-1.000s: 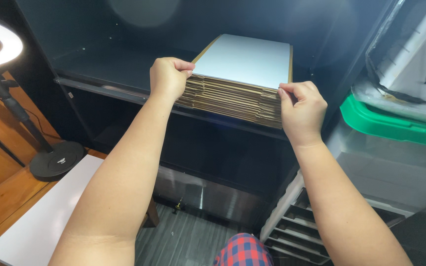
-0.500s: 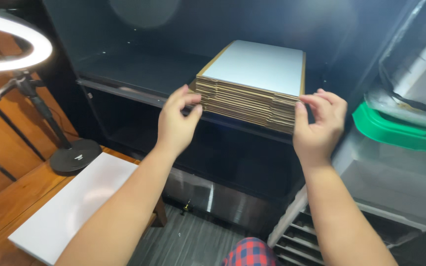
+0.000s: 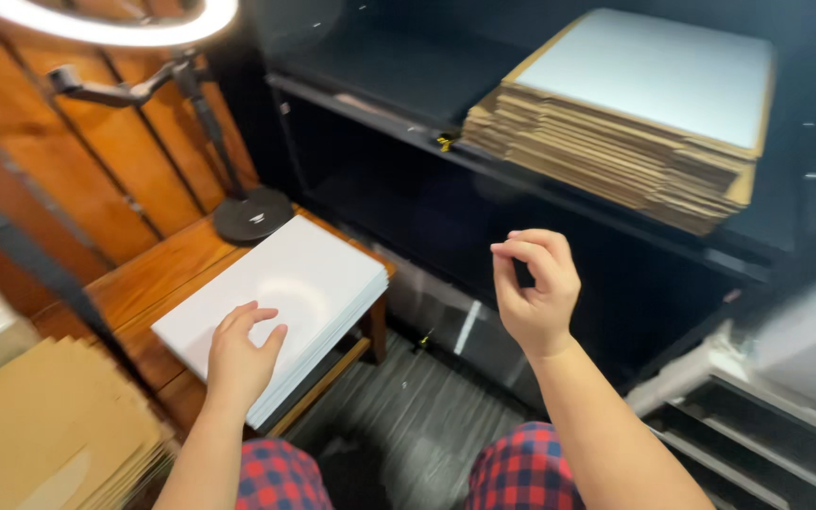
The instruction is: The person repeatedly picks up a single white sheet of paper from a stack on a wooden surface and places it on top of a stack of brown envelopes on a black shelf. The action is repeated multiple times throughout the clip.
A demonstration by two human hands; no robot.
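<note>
My left hand (image 3: 240, 357) rests flat on a stack of white flat sheets (image 3: 280, 293) that lies on a small wooden table (image 3: 158, 274) at the lower left. In mid-air before the dark shelf hangs my right hand (image 3: 535, 288), fingers loosely curled and holding nothing. A stack of flattened cardboard boxes with a white top face (image 3: 635, 113) sits on the black shelf (image 3: 616, 212) at the upper right, apart from both hands.
A ring light (image 3: 106, 19) on a black stand with a round base (image 3: 252, 215) stands at the table's back. Brown cardboard sheets (image 3: 44, 439) lie at the lower left. Grey drawers (image 3: 767, 444) are at the lower right. Dark floor lies below.
Both hands have left the cardboard stack on the shelf. The left hand dropped onto the white sheets on the table, the right hand drew back, and the view swung down and left.
</note>
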